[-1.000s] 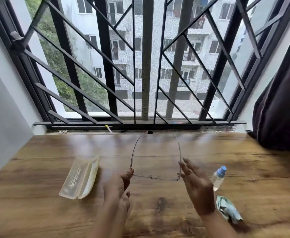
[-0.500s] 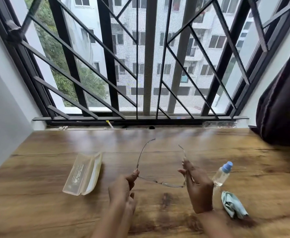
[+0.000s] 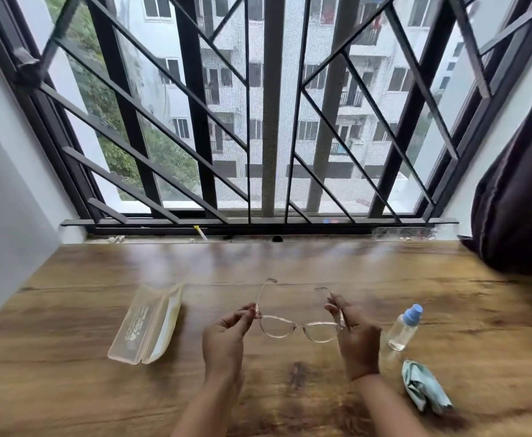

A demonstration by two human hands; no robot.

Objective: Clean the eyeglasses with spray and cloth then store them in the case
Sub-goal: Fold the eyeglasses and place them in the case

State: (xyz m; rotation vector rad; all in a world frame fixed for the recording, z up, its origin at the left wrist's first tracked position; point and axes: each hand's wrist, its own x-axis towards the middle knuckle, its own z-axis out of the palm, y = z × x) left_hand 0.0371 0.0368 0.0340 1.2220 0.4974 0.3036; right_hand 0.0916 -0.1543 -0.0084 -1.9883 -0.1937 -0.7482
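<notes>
Clear-framed eyeglasses [image 3: 299, 328] hang just above the wooden table [image 3: 69, 389], temples unfolded and pointing away from me. My left hand [image 3: 226, 339] pinches the left hinge; my right hand [image 3: 357, 335] grips the right hinge. A pale yellow translucent case [image 3: 146, 324] lies open on the table to the left. A small clear spray bottle [image 3: 403, 328] with a blue cap stands just right of my right hand. A crumpled pale blue cloth [image 3: 423, 389] lies in front of the bottle.
A barred window [image 3: 271, 121] runs along the table's far edge. A white wall [image 3: 9, 200] closes the left side. A dark curtain [image 3: 520, 200] hangs over the far right corner.
Both hands have lowered the eyeglasses towards the table and tilted them, so the lenses now show. My fingers have closed more firmly on the hinges. The view has tipped slightly downward.
</notes>
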